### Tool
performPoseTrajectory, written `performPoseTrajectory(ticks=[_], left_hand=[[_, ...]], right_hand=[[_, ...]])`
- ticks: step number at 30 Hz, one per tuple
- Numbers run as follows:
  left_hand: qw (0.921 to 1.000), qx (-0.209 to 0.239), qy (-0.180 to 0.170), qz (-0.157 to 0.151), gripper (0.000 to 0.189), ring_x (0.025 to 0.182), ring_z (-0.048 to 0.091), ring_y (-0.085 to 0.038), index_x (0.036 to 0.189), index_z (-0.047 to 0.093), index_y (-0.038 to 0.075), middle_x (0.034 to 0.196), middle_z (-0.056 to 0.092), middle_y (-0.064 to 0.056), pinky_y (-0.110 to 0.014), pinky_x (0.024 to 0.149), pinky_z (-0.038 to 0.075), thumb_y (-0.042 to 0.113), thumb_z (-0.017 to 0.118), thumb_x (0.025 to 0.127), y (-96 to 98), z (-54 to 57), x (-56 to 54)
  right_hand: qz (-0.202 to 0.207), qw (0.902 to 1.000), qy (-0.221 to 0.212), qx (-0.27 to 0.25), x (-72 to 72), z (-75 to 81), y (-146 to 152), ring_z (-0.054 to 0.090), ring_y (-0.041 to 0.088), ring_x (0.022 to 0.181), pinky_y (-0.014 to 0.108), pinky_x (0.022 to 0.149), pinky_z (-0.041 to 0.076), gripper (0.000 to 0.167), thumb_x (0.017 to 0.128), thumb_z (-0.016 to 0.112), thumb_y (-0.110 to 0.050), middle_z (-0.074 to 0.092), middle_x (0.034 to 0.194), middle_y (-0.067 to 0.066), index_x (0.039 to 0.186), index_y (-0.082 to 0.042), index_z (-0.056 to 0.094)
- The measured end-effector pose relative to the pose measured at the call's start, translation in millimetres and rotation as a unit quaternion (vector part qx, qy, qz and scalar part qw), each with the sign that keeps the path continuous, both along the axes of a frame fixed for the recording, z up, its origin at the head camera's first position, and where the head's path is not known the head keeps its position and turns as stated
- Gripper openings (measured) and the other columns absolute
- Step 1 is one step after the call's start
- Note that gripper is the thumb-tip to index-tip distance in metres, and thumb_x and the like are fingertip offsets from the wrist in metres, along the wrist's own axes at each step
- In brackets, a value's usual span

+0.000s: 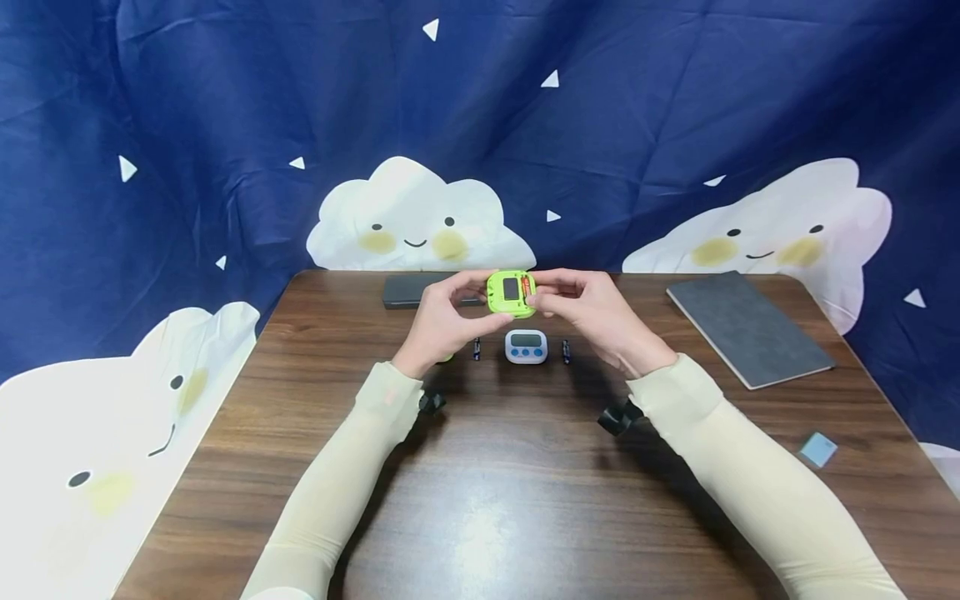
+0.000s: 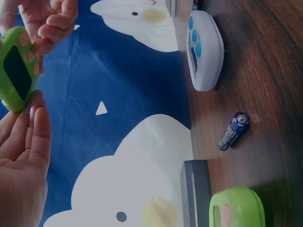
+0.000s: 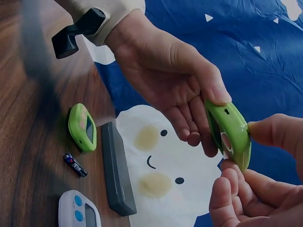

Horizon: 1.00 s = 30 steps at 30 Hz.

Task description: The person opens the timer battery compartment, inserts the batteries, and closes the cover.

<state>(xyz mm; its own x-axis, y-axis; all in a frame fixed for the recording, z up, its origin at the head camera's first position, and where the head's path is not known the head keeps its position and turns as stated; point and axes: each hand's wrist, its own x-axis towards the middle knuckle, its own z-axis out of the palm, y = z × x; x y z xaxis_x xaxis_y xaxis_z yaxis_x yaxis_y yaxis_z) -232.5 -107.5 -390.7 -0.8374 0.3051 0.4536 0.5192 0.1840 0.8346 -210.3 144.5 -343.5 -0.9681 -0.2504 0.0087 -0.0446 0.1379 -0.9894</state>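
Observation:
My left hand (image 1: 442, 321) holds a lime-green digital timer (image 1: 497, 296) by its left side, thumb below and fingers above. Its back faces the head view, where the battery compartment is uncovered with a red battery (image 1: 526, 287) in it. On the other side, my right hand (image 1: 600, 317) pinches the timer, the thumb on its back beside the battery and fingers underneath. The timer's front, with dark screen and pink buttons, shows in the left wrist view. Below on the table stand a white timer (image 1: 526, 347) with blue buttons and two dark blue batteries, one left (image 1: 477, 349), one right (image 1: 566, 352).
A second green timer (image 3: 83, 127) stands on the table, mostly hidden behind my left hand in the head view. A dark oblong case (image 1: 408, 292) lies at the table's back edge. At right are a grey notebook (image 1: 750, 329) and a small light-blue piece (image 1: 818, 449).

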Motion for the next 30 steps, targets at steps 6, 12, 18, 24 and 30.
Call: performPoseTrajectory(ticks=[6, 12, 18, 24, 30], left_hand=[[1.0, -0.005, -0.002, 0.006, 0.061, 0.106, 0.074, -0.017, 0.14, 0.077, 0.014, 0.116, 0.083, -0.006, -0.044, 0.104, 0.063, 0.018, 0.1, 0.084, -1.5, -1.2, -0.3], [1.0, 0.002, -0.005, 0.006, 0.06, 0.106, 0.074, -0.018, 0.14, 0.077, 0.014, 0.116, 0.083, -0.007, -0.055, 0.104, 0.062, 0.018, 0.1, 0.084, -1.7, -1.7, -1.1], [0.9999, 0.005, -0.009, 0.005, 0.059, 0.107, 0.075, -0.019, 0.139, 0.078, 0.014, 0.118, 0.083, -0.008, -0.055, 0.105, 0.062, 0.019, 0.099, 0.085, -1.7, -0.3, -1.1], [0.9996, 0.023, -0.016, 0.007, 0.058, 0.106, 0.075, -0.018, 0.138, 0.079, 0.013, 0.118, 0.083, -0.009, -0.049, 0.104, 0.064, 0.016, 0.099, 0.084, -4.5, 0.8, -1.7], [0.9992, 0.036, -0.018, 0.005, 0.058, 0.105, 0.074, -0.017, 0.137, 0.079, 0.012, 0.118, 0.082, -0.013, -0.029, 0.101, 0.063, 0.013, 0.098, 0.083, -6.7, 2.0, -3.1]], right_hand=[[-0.012, 0.9999, -0.012, -0.001, -1.4, 0.1, -4, 0.071, 0.006, 0.094, 0.019, 0.083, 0.06, 0.043, 0.099, 0.076, -0.01, 0.08, 0.106, -0.004, 0.139, 0.002, 0.074], [-0.011, 0.9998, -0.015, 0.006, -2.2, 0.9, -2, 0.071, 0.009, 0.093, 0.019, 0.082, 0.06, 0.043, 0.099, 0.078, -0.014, 0.08, 0.106, -0.005, 0.139, 0.001, 0.074], [-0.016, 0.9993, 0.0, 0.035, 3.8, 5.3, 10, 0.074, 0.01, 0.102, 0.02, 0.089, 0.061, 0.048, 0.1, 0.084, -0.023, 0.08, 0.112, -0.006, 0.143, -0.004, 0.074], [-0.001, 0.9986, 0.025, 0.046, 12.7, -5.7, 44, 0.076, 0.005, 0.103, 0.017, 0.092, 0.063, 0.051, 0.097, 0.087, -0.009, 0.081, 0.11, -0.01, 0.145, 0.001, 0.07], [-0.005, 0.9903, 0.035, 0.134, 24.5, -27.1, 90, 0.075, 0.005, 0.106, 0.015, 0.092, 0.062, 0.056, 0.096, 0.091, -0.019, 0.078, 0.117, -0.01, 0.147, -0.006, 0.07]])
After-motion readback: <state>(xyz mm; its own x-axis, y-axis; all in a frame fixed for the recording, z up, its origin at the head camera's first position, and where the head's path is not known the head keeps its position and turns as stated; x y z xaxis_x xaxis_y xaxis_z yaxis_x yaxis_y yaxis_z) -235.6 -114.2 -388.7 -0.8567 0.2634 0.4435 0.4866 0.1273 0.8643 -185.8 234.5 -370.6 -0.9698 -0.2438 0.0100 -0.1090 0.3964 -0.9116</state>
